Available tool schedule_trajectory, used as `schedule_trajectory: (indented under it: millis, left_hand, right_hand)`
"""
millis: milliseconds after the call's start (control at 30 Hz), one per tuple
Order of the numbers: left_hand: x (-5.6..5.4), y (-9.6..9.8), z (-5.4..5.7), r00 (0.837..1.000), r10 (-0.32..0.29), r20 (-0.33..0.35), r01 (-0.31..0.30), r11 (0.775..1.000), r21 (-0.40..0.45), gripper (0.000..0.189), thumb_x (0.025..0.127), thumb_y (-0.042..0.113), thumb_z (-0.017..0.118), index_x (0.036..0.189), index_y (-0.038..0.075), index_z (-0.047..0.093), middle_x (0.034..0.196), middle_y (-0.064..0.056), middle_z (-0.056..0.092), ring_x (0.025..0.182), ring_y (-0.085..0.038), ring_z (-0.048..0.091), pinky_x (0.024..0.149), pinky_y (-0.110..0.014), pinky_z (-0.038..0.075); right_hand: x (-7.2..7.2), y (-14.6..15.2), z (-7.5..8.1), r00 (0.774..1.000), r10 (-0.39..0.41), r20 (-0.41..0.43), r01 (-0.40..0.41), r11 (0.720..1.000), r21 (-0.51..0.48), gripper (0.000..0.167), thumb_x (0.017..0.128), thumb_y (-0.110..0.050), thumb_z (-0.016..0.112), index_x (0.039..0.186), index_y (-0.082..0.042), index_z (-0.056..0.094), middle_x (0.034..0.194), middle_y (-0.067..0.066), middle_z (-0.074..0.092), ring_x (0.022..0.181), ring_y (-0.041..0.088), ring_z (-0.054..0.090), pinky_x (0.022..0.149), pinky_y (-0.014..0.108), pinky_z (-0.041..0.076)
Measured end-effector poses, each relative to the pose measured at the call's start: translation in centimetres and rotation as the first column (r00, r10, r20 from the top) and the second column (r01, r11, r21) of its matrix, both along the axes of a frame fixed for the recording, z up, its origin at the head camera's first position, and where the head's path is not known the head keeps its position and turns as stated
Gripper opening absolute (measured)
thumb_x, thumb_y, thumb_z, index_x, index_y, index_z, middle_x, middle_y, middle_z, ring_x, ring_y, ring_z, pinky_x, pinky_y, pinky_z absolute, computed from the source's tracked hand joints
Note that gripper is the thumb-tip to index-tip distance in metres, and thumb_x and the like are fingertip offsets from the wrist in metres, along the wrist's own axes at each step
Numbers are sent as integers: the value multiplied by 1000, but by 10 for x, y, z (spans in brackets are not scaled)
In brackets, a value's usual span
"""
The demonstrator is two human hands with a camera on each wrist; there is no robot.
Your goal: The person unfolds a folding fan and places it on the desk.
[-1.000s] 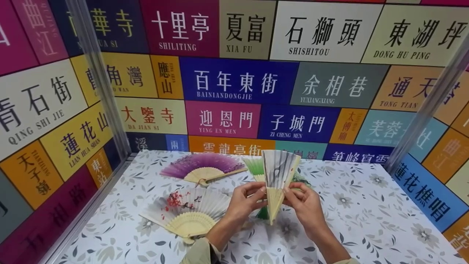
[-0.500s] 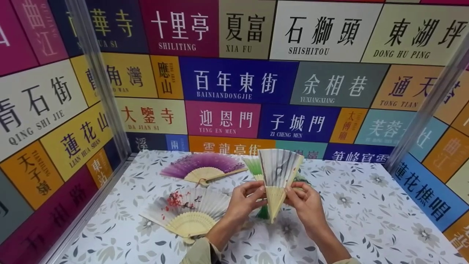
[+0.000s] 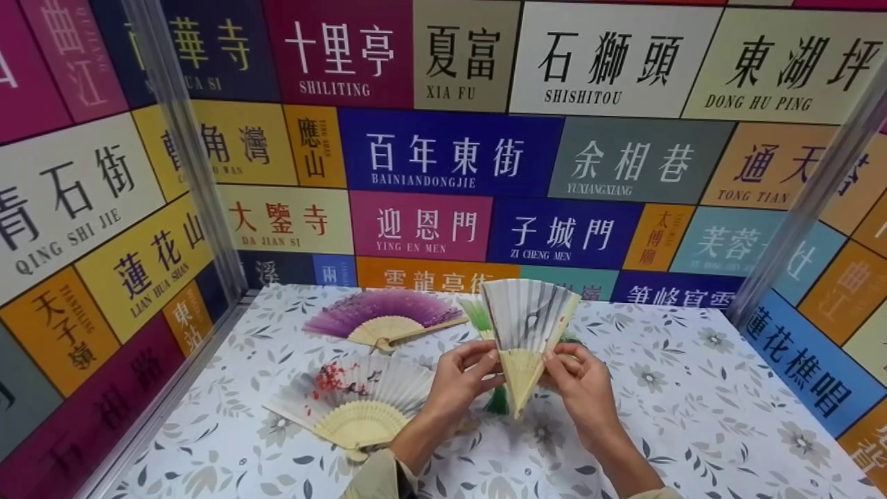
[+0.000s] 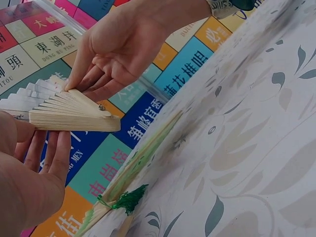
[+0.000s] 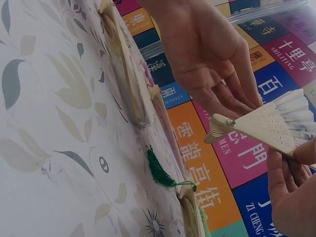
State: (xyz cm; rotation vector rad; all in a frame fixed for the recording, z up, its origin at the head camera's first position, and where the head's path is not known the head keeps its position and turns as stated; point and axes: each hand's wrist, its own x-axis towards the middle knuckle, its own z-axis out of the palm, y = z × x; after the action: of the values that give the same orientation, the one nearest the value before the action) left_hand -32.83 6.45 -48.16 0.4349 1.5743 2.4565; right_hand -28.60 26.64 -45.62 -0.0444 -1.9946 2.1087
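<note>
Between my hands a pale folding fan point(image 3: 530, 319), white with grey ink marks and light wooden ribs, stands partly spread above the table, pivot end down. My left hand point(image 3: 463, 381) pinches its left outer rib, and my right hand point(image 3: 581, 388) pinches the right one. In the left wrist view the stacked ribs point(image 4: 74, 121) lie between thumb and fingers of the left hand. The right wrist view shows the pivot point(image 5: 231, 122) at the narrow end. Behind the held fan lies a green fan point(image 3: 477, 315), mostly hidden, with a green tassel point(image 5: 160, 168).
A spread purple fan point(image 3: 388, 312) lies at the back left of the table. Nearer, by my left forearm, is a spread white fan point(image 3: 367, 402) with red blossoms. The tablecloth point(image 3: 693, 416) is leaf-patterned. Walls of coloured sign panels point(image 3: 450, 152) enclose the table.
The held fan has spread wider, its outer ribs moving apart to left and right. My right hand has shifted slightly to the right. The fans on the table have stayed in place.
</note>
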Motion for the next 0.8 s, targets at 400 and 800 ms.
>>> schedule_trajectory:
  millis: [400,800]
  left_hand:
    - [1,0,2,1000,12,3,-12,1000,7,35,110,15,65,137,-7,63,127,-18,75,112,-28,77,102,-43,66]
    - [0,1,1,1000,18,18,-18,1000,22,36,109,15,66,137,-8,62,122,-16,76,108,-25,77,101,-42,67]
  right_hand:
    - [0,0,1,999,-26,18,26,1000,-11,24,112,-13,61,125,6,55,107,9,81,92,17,80,85,32,69]
    - [-1,1,1,999,-37,23,37,999,-7,27,112,-14,62,128,6,55,110,10,81,96,14,79,88,26,67]
